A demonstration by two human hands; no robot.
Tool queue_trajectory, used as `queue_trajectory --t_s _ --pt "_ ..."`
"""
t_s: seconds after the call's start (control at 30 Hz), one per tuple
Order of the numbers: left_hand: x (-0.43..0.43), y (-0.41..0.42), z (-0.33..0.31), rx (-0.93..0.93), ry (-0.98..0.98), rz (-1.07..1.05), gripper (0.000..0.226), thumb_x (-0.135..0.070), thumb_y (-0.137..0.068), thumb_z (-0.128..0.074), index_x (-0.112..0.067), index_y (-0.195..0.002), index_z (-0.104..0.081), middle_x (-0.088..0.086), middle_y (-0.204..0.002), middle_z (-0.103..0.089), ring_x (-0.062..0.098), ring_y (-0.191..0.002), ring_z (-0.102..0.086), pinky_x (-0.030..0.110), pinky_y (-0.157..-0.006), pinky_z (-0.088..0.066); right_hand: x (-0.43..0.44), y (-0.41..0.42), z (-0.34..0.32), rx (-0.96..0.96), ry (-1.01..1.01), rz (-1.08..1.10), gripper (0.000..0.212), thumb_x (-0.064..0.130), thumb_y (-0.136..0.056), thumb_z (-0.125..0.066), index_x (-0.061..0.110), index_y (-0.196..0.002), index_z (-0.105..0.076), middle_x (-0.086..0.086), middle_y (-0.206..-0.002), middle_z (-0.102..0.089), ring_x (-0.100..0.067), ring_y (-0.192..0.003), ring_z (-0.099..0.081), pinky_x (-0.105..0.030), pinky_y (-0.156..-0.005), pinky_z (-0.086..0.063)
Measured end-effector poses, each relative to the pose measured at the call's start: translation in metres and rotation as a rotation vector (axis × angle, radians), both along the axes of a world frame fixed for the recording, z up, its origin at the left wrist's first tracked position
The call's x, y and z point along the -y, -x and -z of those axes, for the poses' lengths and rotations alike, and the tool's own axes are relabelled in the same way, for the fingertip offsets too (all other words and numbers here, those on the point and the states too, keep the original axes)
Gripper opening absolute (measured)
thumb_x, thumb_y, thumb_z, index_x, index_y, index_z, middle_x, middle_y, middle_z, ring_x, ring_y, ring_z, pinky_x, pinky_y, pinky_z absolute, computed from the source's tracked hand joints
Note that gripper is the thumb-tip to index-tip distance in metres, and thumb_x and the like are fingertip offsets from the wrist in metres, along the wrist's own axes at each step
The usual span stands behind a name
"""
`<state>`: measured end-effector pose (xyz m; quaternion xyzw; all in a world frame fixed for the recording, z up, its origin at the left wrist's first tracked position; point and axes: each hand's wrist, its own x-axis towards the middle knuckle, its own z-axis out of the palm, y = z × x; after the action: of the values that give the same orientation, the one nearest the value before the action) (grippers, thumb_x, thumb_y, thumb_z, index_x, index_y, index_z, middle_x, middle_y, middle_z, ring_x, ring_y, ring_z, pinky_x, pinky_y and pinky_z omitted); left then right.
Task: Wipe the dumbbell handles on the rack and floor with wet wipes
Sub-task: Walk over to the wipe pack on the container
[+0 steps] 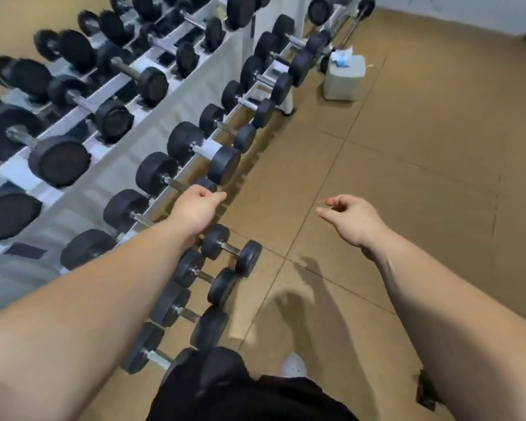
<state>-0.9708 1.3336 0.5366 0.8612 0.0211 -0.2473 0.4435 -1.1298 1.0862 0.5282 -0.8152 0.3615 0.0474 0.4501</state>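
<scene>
With the left hand [199, 205] and right hand [351, 217] both loosely curled and holding no visible wipe, first draw a sheet from the wet wipes pack [343, 77] on the floor [407, 177] beside the rack [201, 86], then wrap it fully round each dumbbell handle [233, 249].

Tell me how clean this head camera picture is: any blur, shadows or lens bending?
Head view: motion smear on the upper-rack dumbbells at left, their edges feathered; the floor dumbbells near the middle read sharper; soft arm shadows fall on the brown floor; wide-angle bending curves the rack rows; light is even, with no strong glare.
</scene>
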Motion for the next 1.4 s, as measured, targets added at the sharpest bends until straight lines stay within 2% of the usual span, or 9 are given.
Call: queue_trajectory --t_s 0.13,0.27,0.47,0.6,0.67,0.9,1.0,1.17,1.4 --pt "0.092 -0.022 -0.006 0.087 -0.107 0.188 0.032 -0.048 -0.095 -0.062 -0.017 -0.103 -0.061 0.006 -0.095 -0.066 0.023 -0.088 -0.061 0.034 -0.066 -0.044 0.080 -0.008 -0.003 -0.087 0.152 -0.101 0.055 0.049 -0.089 -0.067 0.015 -0.133 -0.061 -0.010 -0.134 -0.061 -0.027 -0.124 -0.056 -0.030 -0.102 -0.041" --pt "0.187 -0.068 0.002 0.106 -0.087 0.269 0.036 -0.046 -0.094 -0.063 -0.012 -0.105 -0.061 0.009 -0.097 -0.067 0.026 -0.091 -0.061 0.041 -0.084 -0.051 0.154 -0.038 -0.001 -0.107 0.162 -0.063 0.056 0.050 -0.089 -0.067 0.018 -0.135 -0.059 -0.009 -0.138 -0.056 -0.026 -0.125 -0.055 -0.032 -0.105 -0.040" --pt "0.332 -0.169 0.027 0.057 -0.090 0.373 0.035 -0.052 -0.089 -0.065 -0.019 -0.100 -0.061 0.006 -0.093 -0.068 0.028 -0.090 -0.064 0.042 -0.083 -0.052 0.284 -0.125 0.000 -0.136 0.191 0.012 0.054 0.050 -0.091 -0.066 0.021 -0.136 -0.058 -0.006 -0.139 -0.053 -0.023 -0.123 -0.054 -0.030 -0.099 -0.040" --pt "0.418 -0.232 0.020 0.057 -0.118 0.436 0.034 -0.051 -0.090 -0.064 -0.019 -0.101 -0.060 0.003 -0.091 -0.066 0.026 -0.086 -0.062 0.040 -0.081 -0.052 0.359 -0.188 -0.013 -0.137 0.129 0.080 0.053 0.043 -0.094 -0.065 0.017 -0.139 -0.057 -0.010 -0.138 -0.057 -0.026 -0.119 -0.058 -0.024 -0.086 -0.039" --pt "0.462 -0.258 0.009 0.063 -0.134 0.455 0.034 -0.049 -0.091 -0.065 -0.018 -0.103 -0.060 0.005 -0.094 -0.067 0.025 -0.086 -0.062 0.042 -0.083 -0.052 0.395 -0.213 -0.021 -0.127 0.099 0.083 0.053 0.043 -0.094 -0.065 0.018 -0.140 -0.056 -0.010 -0.142 -0.054 -0.027 -0.121 -0.058 -0.025 -0.089 -0.039" --pt "0.635 -0.338 0.001 0.105 -0.105 0.434 0.033 -0.048 -0.090 -0.066 -0.017 -0.101 -0.061 0.003 -0.093 -0.065 0.023 -0.087 -0.061 0.037 -0.078 -0.050 0.563 -0.291 -0.019 -0.081 0.078 0.083 0.054 0.044 -0.092 -0.066 0.018 -0.139 -0.057 -0.010 -0.144 -0.051 -0.023 -0.117 -0.057 -0.029 -0.092 -0.042" --pt "0.715 -0.365 0.011 0.116 -0.109 0.387 0.034 -0.045 -0.090 -0.067 -0.014 -0.101 -0.060 0.003 -0.091 -0.064 0.021 -0.081 -0.058 0.036 -0.071 -0.047 0.652 -0.326 -0.009 -0.056 0.072 0.059 0.055 0.045 -0.092 -0.067 0.019 -0.139 -0.056 -0.008 -0.144 -0.050 -0.022 -0.110 -0.059 -0.029 -0.088 -0.042" --pt "0.827 -0.401 0.008 0.087 -0.124 0.279 0.031 -0.045 -0.092 -0.065 -0.016 -0.103 -0.062 0.004 -0.099 -0.063 0.020 -0.088 -0.057 0.035 -0.074 -0.045 0.781 -0.382 -0.007 -0.063 0.090 -0.039 0.052 0.045 -0.091 -0.068 0.020 -0.135 -0.059 -0.008 -0.141 -0.052 -0.024 -0.112 -0.061 -0.027 -0.086 -0.041" --pt "0.939 -0.485 0.006 0.058 -0.092 0.174 0.029 -0.049 -0.093 -0.063 -0.022 -0.102 -0.062 0.000 -0.098 -0.064 0.016 -0.088 -0.057 0.032 -0.065 -0.040 0.917 -0.490 -0.005 -0.083 0.082 -0.157 0.053 0.046 -0.090 -0.068 0.019 -0.135 -0.059 -0.007 -0.141 -0.055 -0.022 -0.122 -0.056 -0.034 -0.101 -0.044"
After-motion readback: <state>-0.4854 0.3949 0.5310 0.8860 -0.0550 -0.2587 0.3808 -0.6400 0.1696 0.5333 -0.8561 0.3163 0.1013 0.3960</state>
